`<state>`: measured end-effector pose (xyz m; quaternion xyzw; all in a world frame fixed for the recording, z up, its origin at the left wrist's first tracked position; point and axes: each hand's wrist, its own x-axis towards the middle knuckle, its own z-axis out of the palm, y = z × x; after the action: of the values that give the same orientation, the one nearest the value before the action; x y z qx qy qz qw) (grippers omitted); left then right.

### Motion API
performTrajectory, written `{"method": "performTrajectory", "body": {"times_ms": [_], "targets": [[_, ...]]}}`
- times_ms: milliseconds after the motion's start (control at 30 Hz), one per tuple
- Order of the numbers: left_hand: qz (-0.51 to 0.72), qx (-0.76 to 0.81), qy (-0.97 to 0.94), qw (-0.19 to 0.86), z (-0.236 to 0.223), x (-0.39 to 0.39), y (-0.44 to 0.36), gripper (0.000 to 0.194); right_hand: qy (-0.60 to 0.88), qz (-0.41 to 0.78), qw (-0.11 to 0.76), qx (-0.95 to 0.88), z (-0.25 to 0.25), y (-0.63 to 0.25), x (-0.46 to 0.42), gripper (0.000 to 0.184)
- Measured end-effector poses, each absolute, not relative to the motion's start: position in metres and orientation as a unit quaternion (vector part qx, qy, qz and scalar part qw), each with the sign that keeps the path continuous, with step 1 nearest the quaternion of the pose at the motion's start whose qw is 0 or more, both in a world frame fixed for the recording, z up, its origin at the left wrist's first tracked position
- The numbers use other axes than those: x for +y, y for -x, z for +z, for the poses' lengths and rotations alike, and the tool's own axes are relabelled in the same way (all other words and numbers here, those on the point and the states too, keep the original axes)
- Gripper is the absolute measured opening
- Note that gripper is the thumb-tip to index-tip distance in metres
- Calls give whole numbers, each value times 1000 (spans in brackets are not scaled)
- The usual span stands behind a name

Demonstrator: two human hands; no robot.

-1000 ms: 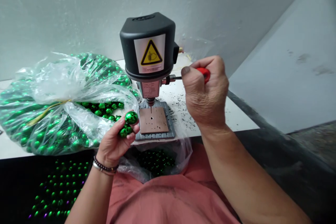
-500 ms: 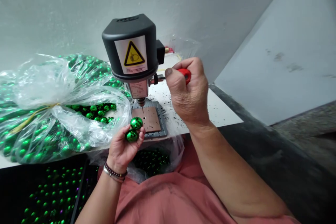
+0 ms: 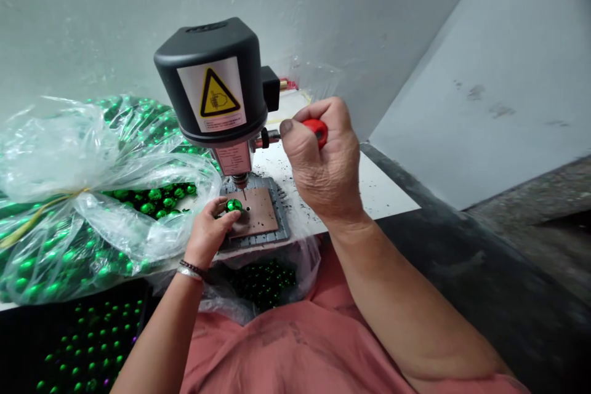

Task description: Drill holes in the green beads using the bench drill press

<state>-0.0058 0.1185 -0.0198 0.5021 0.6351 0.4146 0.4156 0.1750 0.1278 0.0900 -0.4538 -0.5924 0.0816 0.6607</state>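
My left hand point(image 3: 212, 226) pinches a shiny green ball point(image 3: 234, 205) between thumb and fingers, over the left part of a brown plate point(image 3: 258, 212) on the drill press base. Whether a second ball is inside the palm is hidden. A thin drill bit point(image 3: 244, 192) points down just right of the ball, apart from it as far as I can see. My right hand point(image 3: 325, 163) is wrapped round the red knob point(image 3: 316, 130) of the feed lever. Above stands the dark drill press point(image 3: 210, 83) with a yellow warning label.
On the left, a tied clear plastic bag point(image 3: 83, 197) bulges with green balls. Below the table edge are an open bag point(image 3: 268, 280) of dark green balls and a black container point(image 3: 92, 345) of more balls. Dark shavings litter the white table point(image 3: 369, 191).
My left hand has turned over and moved forward onto the plate with a green ball; two balls showed in it before. My right hand stays on the knob. The view has shifted slightly.
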Motion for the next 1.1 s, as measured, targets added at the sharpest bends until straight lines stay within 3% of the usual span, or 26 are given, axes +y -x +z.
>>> {"method": "performTrajectory", "body": {"times_ms": [233,900,1100], "targets": [[302,681,-576,336,-20,135,-1,39,460,77,649,-601,89,-176,126,25],[150,702,-673,177,-11,136,-17,49,456,79,648,-605,88,-177,123,21],[125,699,-690,141,-10,135,-19,45,443,20,648,-619,77,-179,117,13]]}}
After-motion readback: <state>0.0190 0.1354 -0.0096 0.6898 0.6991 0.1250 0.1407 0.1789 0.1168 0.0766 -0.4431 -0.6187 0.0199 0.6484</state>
